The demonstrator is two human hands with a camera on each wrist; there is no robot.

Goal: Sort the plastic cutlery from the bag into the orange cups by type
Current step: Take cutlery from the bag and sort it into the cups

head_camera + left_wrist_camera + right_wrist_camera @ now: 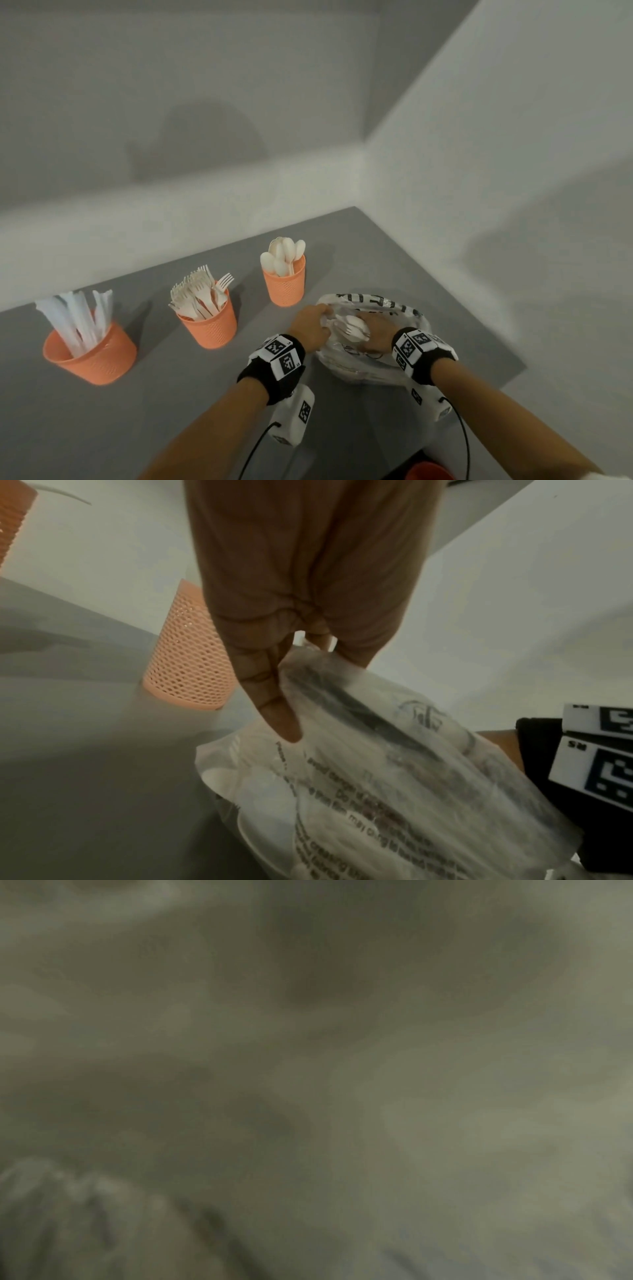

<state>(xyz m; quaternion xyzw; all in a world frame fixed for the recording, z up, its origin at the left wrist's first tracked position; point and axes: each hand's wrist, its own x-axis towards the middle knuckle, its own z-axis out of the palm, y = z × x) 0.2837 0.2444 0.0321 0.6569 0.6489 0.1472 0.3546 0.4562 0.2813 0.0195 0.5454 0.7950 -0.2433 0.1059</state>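
Three orange mesh cups stand in a row on the grey table: knives in the left cup (89, 346), forks in the middle cup (207, 322), spoons in the right cup (284, 281). The clear printed bag (370, 363) lies right of them, with white cutlery (352, 329) showing at its mouth. My left hand (313, 325) pinches the bag's near-left edge; in the left wrist view the left hand (308, 674) holds the bag (377, 777) film between thumb and fingers. My right hand (373, 330) reaches into the bag beside the cutlery, its fingers hidden. The right wrist view is a dark blur.
White walls meet in a corner behind the table (102, 428), whose right edge runs close past the bag. Another orange object (428, 471) shows at the bottom edge. The spoon cup (192, 664) stands just beyond my left hand. Cables hang from both wrist cameras.
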